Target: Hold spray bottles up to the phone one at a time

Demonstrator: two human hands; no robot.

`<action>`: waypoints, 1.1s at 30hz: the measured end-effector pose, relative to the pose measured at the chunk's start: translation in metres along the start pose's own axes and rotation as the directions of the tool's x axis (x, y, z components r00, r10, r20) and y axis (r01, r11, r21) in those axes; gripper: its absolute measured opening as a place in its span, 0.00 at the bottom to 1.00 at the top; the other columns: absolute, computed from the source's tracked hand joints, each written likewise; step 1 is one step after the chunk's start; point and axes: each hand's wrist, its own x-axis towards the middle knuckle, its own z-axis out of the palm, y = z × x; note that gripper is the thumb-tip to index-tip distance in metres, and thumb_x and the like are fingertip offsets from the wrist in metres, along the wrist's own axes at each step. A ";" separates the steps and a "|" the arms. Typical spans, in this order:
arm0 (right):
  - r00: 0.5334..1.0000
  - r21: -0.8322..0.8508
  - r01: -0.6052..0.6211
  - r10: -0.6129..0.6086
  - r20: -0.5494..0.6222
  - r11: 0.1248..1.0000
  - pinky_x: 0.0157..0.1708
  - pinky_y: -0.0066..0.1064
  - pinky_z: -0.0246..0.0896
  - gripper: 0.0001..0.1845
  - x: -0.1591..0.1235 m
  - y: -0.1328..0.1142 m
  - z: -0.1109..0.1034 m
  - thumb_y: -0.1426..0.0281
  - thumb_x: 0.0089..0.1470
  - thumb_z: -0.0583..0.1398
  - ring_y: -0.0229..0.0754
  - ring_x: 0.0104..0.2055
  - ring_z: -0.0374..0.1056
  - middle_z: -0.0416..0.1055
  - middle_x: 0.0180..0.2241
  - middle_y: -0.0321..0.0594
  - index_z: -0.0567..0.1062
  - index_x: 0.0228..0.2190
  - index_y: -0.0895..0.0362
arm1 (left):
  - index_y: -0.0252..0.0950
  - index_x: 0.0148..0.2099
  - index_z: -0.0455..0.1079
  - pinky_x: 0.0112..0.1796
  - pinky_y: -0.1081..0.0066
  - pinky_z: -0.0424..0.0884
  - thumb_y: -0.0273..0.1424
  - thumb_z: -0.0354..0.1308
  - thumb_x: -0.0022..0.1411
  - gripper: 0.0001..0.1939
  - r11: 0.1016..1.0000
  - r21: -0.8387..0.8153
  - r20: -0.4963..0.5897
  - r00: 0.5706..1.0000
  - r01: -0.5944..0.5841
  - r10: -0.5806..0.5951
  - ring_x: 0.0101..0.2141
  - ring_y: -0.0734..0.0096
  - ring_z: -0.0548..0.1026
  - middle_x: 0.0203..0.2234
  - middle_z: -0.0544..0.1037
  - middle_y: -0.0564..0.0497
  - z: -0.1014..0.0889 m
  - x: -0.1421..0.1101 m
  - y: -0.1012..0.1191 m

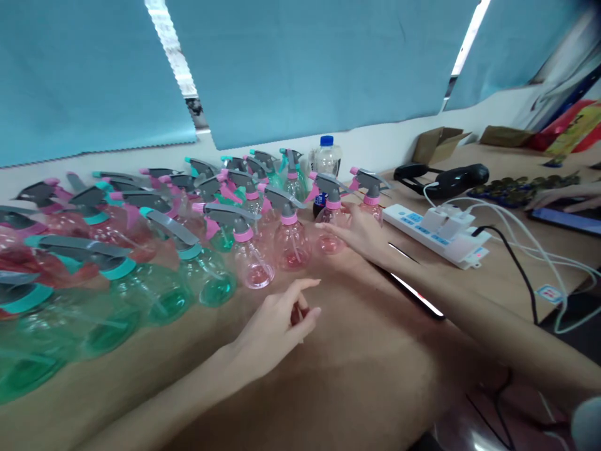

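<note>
My right hand [364, 233] is at a pink spray bottle [331, 243], thumb and fingers on either side of its round body. The bottle stands upright on the table and has a grey and pink trigger head. My left hand [279, 316] hovers over the table in front of the bottles, index finger and thumb apart, nothing in it. Nearest to it are a clear pink spray bottle [253, 263] and a second pink spray bottle [292, 244]. Another pink spray bottle [372, 205] stands just behind my right hand, partly hidden by it.
Several green spray bottles [211, 279] and pink ones crowd the table's left side. A smartphone [417, 294] lies under my right forearm. To the right are a white power strip [432, 235] with cables and a black device [462, 181]. Another person's hand [558, 197] is at far right.
</note>
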 end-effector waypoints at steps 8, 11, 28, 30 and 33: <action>0.996 -0.029 -0.030 0.032 0.086 0.999 0.39 0.47 0.63 0.35 0.001 0.000 -0.001 0.48 0.48 0.58 0.63 0.45 0.70 0.73 0.43 0.59 0.68 0.46 0.65 | 0.41 0.55 0.61 0.28 0.72 0.65 0.32 0.50 0.67 0.14 0.998 -0.065 0.016 1.000 0.005 -0.004 0.21 0.77 0.72 0.26 0.67 0.60 0.007 0.009 0.004; 0.992 -0.019 0.014 -0.011 0.125 1.000 0.39 0.45 0.63 0.34 -0.014 0.002 -0.015 0.48 0.48 0.58 0.60 0.43 0.71 0.74 0.43 0.56 0.67 0.46 0.63 | 0.40 0.53 0.63 0.28 0.72 0.65 0.32 0.49 0.67 0.12 0.997 -0.081 0.008 1.000 0.013 -0.013 0.21 0.76 0.72 0.25 0.68 0.59 0.008 0.010 0.002; 0.902 0.061 0.351 -0.355 0.245 0.934 0.30 0.36 0.62 0.29 -0.105 -0.049 -0.069 0.46 0.43 0.62 0.48 0.34 0.69 0.73 0.33 0.43 0.70 0.36 0.56 | 0.41 0.62 0.48 0.51 0.49 0.64 0.42 0.68 0.48 0.45 0.992 -0.118 -0.144 0.989 -0.045 0.028 0.54 0.48 0.64 0.56 0.62 0.41 0.031 -0.004 -0.002; 0.888 0.034 0.380 -0.375 0.267 0.924 0.33 0.40 0.64 0.30 -0.108 -0.054 -0.070 0.45 0.43 0.61 0.50 0.36 0.70 0.73 0.36 0.45 0.70 0.38 0.57 | 0.39 0.61 0.49 0.51 0.51 0.64 0.41 0.69 0.47 0.45 0.984 -0.168 -0.111 0.993 -0.060 0.042 0.54 0.49 0.65 0.55 0.64 0.41 0.031 -0.009 -0.002; 0.862 0.059 0.341 -0.337 0.379 0.938 0.37 0.46 0.65 0.32 -0.108 -0.057 -0.073 0.43 0.41 0.61 0.53 0.39 0.70 0.73 0.37 0.46 0.72 0.38 0.56 | 0.37 0.61 0.48 0.51 0.52 0.65 0.39 0.69 0.46 0.46 0.978 -0.197 -0.073 0.996 -0.073 0.060 0.53 0.49 0.66 0.54 0.65 0.40 0.030 -0.015 -0.003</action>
